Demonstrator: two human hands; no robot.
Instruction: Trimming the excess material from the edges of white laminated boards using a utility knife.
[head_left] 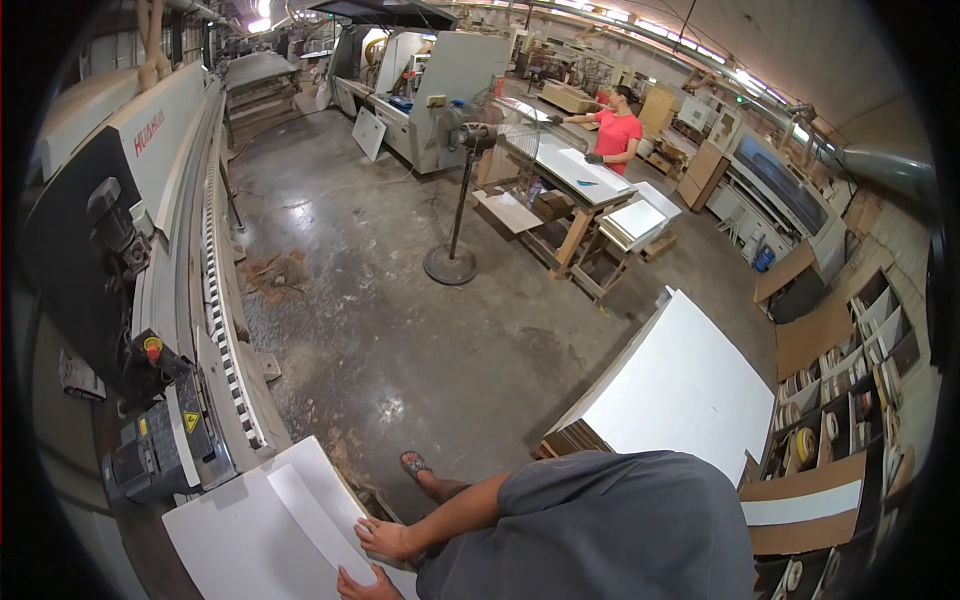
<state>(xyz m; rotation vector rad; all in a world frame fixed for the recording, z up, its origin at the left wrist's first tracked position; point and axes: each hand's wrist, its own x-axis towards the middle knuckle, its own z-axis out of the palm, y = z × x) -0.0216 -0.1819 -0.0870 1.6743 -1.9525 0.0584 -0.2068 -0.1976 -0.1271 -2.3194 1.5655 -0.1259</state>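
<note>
A narrow white strip of board (308, 515) lies on a larger white panel (225, 530) at the lower left, beside the long machine. My right hand (390, 537) rests at the strip's right edge with its fingers spread. Closer to the lower edge is my left hand (368, 584), fingers stretched out and apart on the white surface. Its wrist is cut off by the picture's edge. Neither hand appears wrapped around anything. My grey sleeve (610, 520) covers much of the bottom of the view.
The long machine (215, 330) runs along my left. To the right stands a stack of white panels (670, 380), near shelves of edging rolls (805, 445). Further off are a pedestal fan (450, 265) and a person in a red shirt (617, 135) at a worktable (560, 165).
</note>
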